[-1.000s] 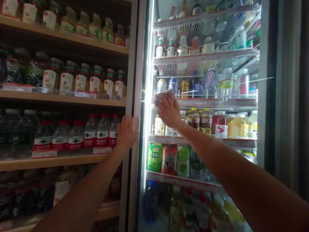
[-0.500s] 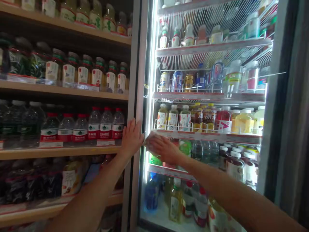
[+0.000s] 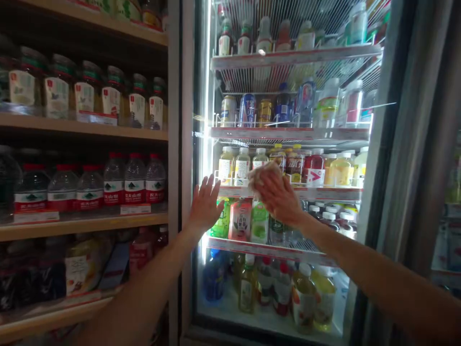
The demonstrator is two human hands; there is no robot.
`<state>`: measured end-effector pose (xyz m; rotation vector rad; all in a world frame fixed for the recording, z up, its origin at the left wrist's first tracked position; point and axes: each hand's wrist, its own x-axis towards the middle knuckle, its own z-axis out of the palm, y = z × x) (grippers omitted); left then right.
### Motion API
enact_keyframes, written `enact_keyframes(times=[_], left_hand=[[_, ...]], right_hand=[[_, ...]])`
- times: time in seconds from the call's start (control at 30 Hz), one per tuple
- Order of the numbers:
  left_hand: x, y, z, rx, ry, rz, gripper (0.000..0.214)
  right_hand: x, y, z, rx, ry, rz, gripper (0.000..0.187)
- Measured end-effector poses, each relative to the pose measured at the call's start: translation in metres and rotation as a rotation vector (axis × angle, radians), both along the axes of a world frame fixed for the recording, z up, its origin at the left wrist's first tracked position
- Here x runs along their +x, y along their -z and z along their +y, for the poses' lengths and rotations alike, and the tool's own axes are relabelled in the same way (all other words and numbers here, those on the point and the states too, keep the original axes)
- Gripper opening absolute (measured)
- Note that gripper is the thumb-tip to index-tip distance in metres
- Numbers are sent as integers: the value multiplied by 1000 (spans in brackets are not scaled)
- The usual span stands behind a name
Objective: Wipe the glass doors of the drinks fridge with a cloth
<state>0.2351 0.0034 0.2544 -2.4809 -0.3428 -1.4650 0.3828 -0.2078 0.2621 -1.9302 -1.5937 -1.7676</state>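
Note:
My right hand (image 3: 278, 194) presses a pale crumpled cloth (image 3: 261, 172) flat against the glass door (image 3: 360, 192) of a lit drinks fridge, at the height of the third shelf. My left hand (image 3: 205, 204) lies open with spread fingers on the glass near the door's left edge, beside the fridge frame (image 3: 175, 144). Both arms reach up from below. Behind the glass stand rows of bottles and cans (image 3: 252, 108).
To the left, wooden shelves (image 3: 82, 129) carry water bottles with red labels (image 3: 126, 185) and jars above. A dark frame and curtain-like surface (image 3: 425, 144) border the fridge on the right. More bottles (image 3: 302, 298) fill the fridge floor.
My right hand with the cloth swept down the glass to the left edge, then back up and rightward. My left hand shifted from the frame onto the glass. The view panned right.

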Motion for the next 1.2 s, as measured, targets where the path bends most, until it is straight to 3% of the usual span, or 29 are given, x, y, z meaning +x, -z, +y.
enact_keyframes(times=[0.07, 0.1, 0.2, 0.27, 0.4, 0.43, 0.6, 0.63, 0.77, 0.83, 0.97, 1.13, 1.2], left_hand=[[6, 1, -7, 13, 16, -20, 57], [9, 3, -10, 22, 25, -23, 57], [17, 11, -18, 49, 57, 3, 54], [23, 17, -23, 53, 70, 4, 53], [32, 26, -31, 5, 72, -77, 54], [33, 28, -32, -8, 74, -88, 54], [35, 37, -40, -7, 116, -52, 50], [36, 38, -43, 2, 129, -44, 50], [44, 42, -65, 26, 184, -30, 51], [48, 46, -78, 44, 212, -12, 51], [53, 61, -97, 111, 267, 26, 54], [59, 77, -107, 73, 267, 20, 57], [58, 88, -110, 45, 256, 45, 57]], right_hand=[[4, -3, -12, 122, 44, 41, 50], [5, 1, -19, 103, 44, 34, 50], [7, 20, -38, -167, -1, -38, 49], [10, 22, -49, -206, 8, -36, 49], [20, 9, -62, 207, 120, 106, 49], [21, 13, -65, 239, 128, 126, 49], [19, 55, -91, -116, 58, 98, 49], [20, 53, -96, -88, 68, 106, 49], [27, 33, -106, 284, 177, 177, 47], [27, 46, -110, 274, 179, 183, 47], [28, 83, -132, 27, 139, 163, 49], [55, 58, -164, 379, 255, 213, 50], [56, 80, -173, 344, 261, 218, 54]])
